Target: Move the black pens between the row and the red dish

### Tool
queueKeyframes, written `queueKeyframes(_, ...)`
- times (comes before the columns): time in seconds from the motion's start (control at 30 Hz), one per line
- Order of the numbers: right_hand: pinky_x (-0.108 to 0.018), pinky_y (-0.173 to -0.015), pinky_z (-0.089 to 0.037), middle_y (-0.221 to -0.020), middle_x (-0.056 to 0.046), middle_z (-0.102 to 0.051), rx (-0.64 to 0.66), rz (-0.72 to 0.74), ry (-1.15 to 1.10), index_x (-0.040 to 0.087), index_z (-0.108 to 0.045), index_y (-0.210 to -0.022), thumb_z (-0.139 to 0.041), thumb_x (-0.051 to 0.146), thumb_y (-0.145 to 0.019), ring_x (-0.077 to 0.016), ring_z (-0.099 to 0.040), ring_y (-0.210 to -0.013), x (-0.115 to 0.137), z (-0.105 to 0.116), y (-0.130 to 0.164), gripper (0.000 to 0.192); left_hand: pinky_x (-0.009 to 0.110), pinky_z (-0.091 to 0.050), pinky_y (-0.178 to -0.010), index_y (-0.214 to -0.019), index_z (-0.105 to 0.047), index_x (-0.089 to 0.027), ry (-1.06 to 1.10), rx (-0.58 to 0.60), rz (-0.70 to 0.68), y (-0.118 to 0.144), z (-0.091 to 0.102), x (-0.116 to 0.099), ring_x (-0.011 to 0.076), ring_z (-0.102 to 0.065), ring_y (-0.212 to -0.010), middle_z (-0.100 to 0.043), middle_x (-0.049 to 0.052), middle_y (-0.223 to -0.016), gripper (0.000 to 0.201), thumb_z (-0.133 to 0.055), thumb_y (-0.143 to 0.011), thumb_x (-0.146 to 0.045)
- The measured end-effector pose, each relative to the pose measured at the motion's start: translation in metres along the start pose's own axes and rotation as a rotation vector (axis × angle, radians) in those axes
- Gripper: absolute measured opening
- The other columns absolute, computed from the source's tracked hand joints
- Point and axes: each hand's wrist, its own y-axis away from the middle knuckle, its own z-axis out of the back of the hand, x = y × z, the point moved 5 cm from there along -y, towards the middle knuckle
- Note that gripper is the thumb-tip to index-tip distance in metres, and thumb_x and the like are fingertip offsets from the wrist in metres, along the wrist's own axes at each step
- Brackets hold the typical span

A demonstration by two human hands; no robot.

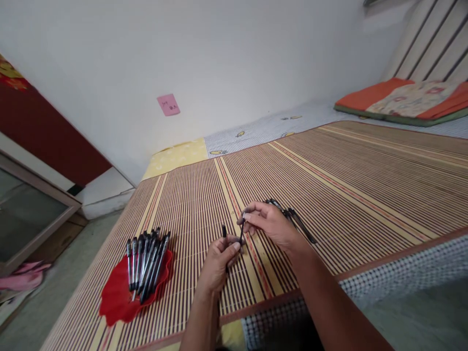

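Pen (242, 233): thin, dark, held nearly upright above the striped bamboo mat (347, 195) on the bed, near the mat's front edge. Right hand (268, 223) pinches the pen's upper end between thumb and fingertips; its grip is clenched on the pen. Left hand (218, 257), just below and to the left of the right hand, is curled around a short dark piece (224, 230) that stands up out of the fist, and its thumb lies against the pen's lower end. Whether pen and short piece are joined cannot be told.

Behind the right hand, touching the mat, lies a small heap of loose pens (296, 219). Well to the left of the left hand sits a red tray (117, 297) holding a row of black pens (146, 261) side by side. Farther off beyond both hands: a pink note (168, 105) on the white wall, and a folded orange blanket (402, 100) at the far right of the bed.
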Motion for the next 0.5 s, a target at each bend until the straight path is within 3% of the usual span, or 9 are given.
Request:
queueKeyframes(0.13, -0.026, -0.061, -0.051, -0.066, 0.001, -0.068, -0.047, 0.028, -0.005, 0.018, -0.062, -0.086, -0.069, 0.034, -0.079, -0.0124, -0.063, -0.059, -0.002, 0.002, -0.002, 0.019, 0.02, -0.022, -0.046, -0.085, -0.07, -0.012, -0.029, 0.021, -0.032, 0.0, -0.001, 0.0, 0.0045, -0.031, -0.047, -0.055, -0.001, -0.062, 0.04, -0.086, -0.069, -0.045)
queueKeyframes(0.27, -0.026, -0.062, -0.053, -0.071, 0.001, -0.067, -0.213, 0.069, -0.189, 0.019, -0.06, -0.082, -0.073, 0.032, -0.076, -0.0111, -0.062, -0.059, -0.003, 0.015, -0.003, 0.02, 0.021, -0.028, -0.047, -0.1, -0.072, -0.011, 0.026, 0.025, -0.037, -0.001, -0.002, 0.002, 0.009, -0.041, -0.053, -0.058, 0.003, -0.067, 0.057, -0.067, -0.081, -0.065)
queueKeyframes(0.5, -0.028, -0.072, -0.055, -0.08, 0.001, -0.066, -0.451, 0.2, -0.409, 0.02, -0.058, -0.086, -0.072, 0.026, -0.078, -0.0108, -0.062, -0.068, 0.003, 0.034, 0.001, 0.017, 0.021, -0.027, -0.049, -0.102, -0.072, -0.012, -0.121, 0.103, -0.095, 0.001, -0.005, -0.002, 0.0079, -0.037, -0.051, -0.058, 0.002, -0.067, 0.04, -0.059, -0.094, -0.049)
